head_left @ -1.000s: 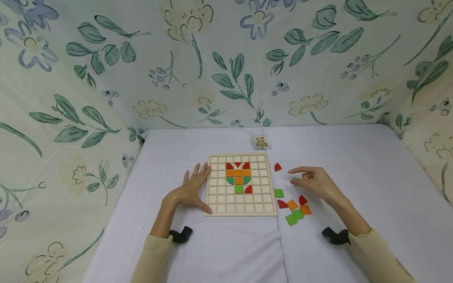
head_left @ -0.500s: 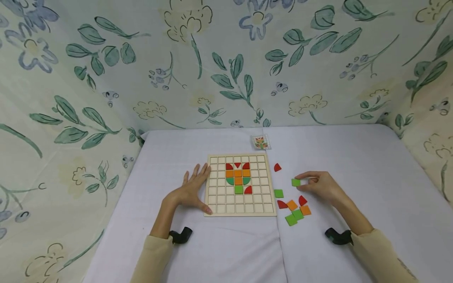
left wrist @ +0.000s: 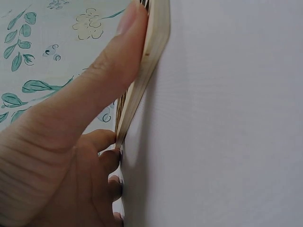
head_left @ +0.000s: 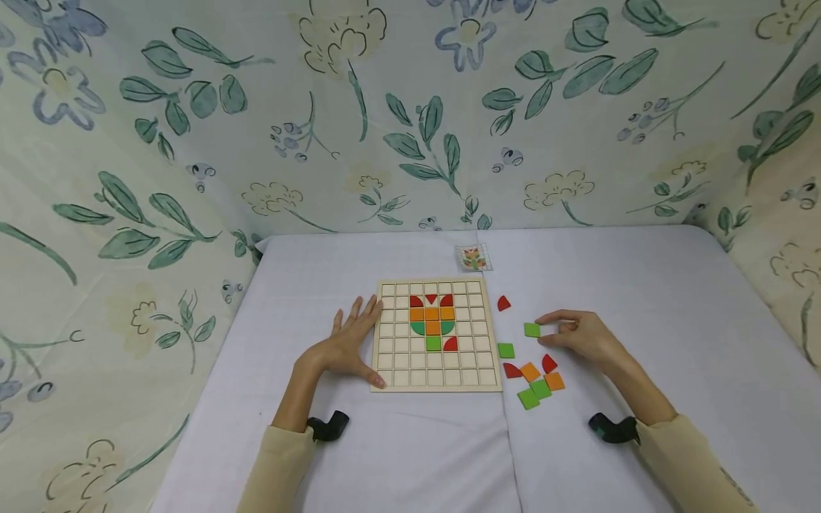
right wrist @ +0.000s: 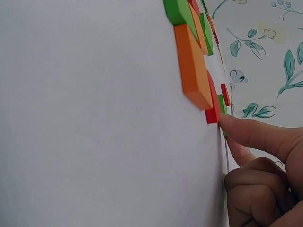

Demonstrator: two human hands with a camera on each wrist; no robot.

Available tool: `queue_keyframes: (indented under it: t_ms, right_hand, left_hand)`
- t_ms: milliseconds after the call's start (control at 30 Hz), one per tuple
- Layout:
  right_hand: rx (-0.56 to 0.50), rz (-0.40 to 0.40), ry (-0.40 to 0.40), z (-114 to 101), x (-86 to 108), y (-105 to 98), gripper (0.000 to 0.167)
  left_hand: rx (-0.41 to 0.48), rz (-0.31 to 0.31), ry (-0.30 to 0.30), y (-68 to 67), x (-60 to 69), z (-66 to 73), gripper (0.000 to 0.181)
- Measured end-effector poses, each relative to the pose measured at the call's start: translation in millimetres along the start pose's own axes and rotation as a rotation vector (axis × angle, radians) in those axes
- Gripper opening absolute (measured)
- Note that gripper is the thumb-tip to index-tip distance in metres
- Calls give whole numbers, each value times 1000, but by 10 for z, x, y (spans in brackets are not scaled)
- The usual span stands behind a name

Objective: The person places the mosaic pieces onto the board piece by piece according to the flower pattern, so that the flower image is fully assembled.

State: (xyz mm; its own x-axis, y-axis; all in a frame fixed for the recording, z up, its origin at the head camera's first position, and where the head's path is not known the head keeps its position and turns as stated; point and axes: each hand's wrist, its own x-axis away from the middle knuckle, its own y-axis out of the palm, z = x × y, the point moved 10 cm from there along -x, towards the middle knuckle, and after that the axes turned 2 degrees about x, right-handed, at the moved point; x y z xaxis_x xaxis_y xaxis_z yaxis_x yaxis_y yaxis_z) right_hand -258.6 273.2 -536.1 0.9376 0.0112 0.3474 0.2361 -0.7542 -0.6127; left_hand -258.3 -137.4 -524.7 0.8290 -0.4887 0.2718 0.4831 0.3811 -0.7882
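Note:
The left hand (head_left: 343,347) is spread along the left edge of the wooden grid board (head_left: 398,381), its thumb over the near left corner. In the left wrist view the thumb of that hand (left wrist: 71,127) lies on the board's edge (left wrist: 151,52), other fingers beside its side. Right of the board, the right hand (head_left: 580,335) pinches the right end of a green square (head_left: 532,330) between thumb and index finger, low over the cloth. Its other fingers are curled in the right wrist view (right wrist: 262,175), where the green square (right wrist: 222,103) is mostly hidden. Red, orange and green pieces fill several board cells.
Loose pieces lie right of the board: a green square (head_left: 506,350), a red quarter piece (head_left: 503,303), and a cluster with orange squares (head_left: 554,381), red pieces and green squares (head_left: 529,398). A small pattern card (head_left: 473,257) lies behind the board.
The right thumb and index finger have closed in on the green square, which has shifted slightly left. The left hand and the board have stayed in place.

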Motion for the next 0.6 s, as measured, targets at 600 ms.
queue_keyframes:
  t_ms: [600]
  right_hand:
    - [-8,-28,-89,-194,-13,56,46]
  left_hand:
    - [-2,11,3,1,-4,-3,153]
